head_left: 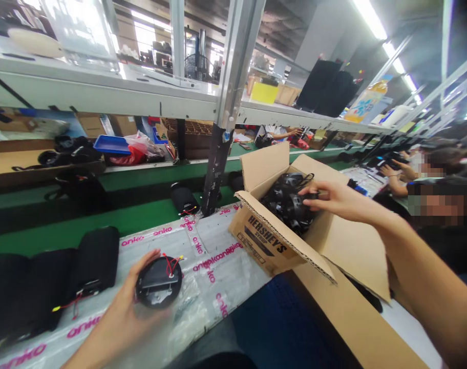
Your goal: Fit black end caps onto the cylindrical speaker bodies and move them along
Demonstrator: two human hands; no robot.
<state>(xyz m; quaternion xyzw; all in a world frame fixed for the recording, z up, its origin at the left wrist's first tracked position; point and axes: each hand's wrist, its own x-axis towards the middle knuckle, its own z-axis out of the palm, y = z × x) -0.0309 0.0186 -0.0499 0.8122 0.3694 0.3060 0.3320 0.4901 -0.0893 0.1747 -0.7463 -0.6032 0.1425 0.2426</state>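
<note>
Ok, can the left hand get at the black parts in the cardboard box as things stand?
Probably not straight away: the left hand is holding a round black disc. Nothing seems to block the path to the cardboard box, but the right hand is over the black parts inside.

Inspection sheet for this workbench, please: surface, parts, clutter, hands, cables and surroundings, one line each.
Surface: white plastic sheet printed with pink "anko" lettering, beside a green conveyor belt.
Job's things: round black part with a metal plate; open Hershey's Syrup cardboard box holding a heap of black parts.
Clutter: crumpled clear plastic on the sheet; black padded items at left.
Hands: left hand holds the round part; right hand spread over the heap.
Cables: thin red and yellow wires on the round part.
Surroundings: co-worker's hands at right; blue tray across the belt.
</note>
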